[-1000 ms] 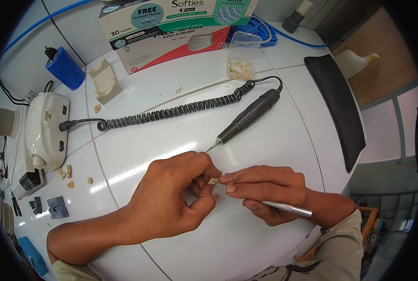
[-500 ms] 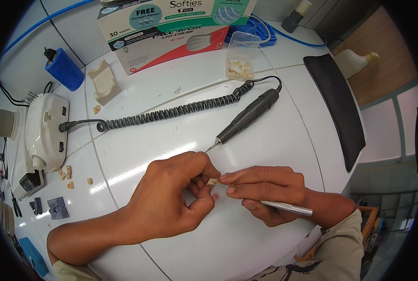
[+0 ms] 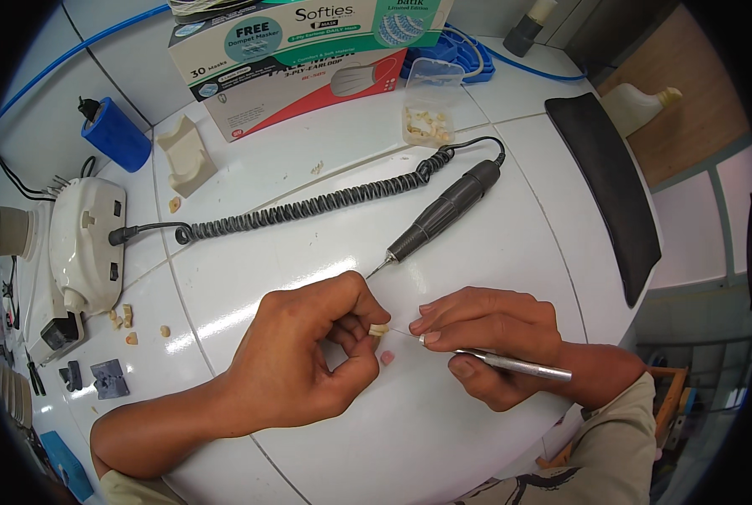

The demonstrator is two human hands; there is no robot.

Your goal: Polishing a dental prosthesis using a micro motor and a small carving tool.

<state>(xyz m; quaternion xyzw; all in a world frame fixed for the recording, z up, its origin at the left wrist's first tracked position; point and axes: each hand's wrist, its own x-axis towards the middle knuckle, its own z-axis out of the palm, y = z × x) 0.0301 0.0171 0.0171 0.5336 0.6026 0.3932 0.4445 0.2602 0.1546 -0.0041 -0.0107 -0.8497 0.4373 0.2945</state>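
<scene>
My left hand (image 3: 313,353) is closed, pinching a small ivory tooth-shaped piece (image 3: 378,330) between thumb and fingertips. Facing it from the right, my right hand (image 3: 498,341) grips a slim silver hand tool (image 3: 523,365) with a thin pointed tip. The tip points at the tooth-shaped piece, and whether it touches is too fine to tell. A small pink bit (image 3: 387,358) lies on the white tabletop just below the held piece. Beyond my left hand rests a black rotary handpiece (image 3: 443,212), its metal tip close to my knuckles; neither hand holds it.
A coiled black cord (image 3: 308,200) joins the handpiece to a white control box (image 3: 90,244) at left. Ivory bits (image 3: 127,316) and grey blocks (image 3: 109,380) lie nearby. Farther back are mask boxes (image 3: 308,84), a clear container (image 3: 429,126) of ivory pieces and a black pad (image 3: 603,194).
My right hand has drawn slightly right, and the tool's tip has come away from my left fingertips. The ivory piece and pink bit now show more. My left hand has barely moved.
</scene>
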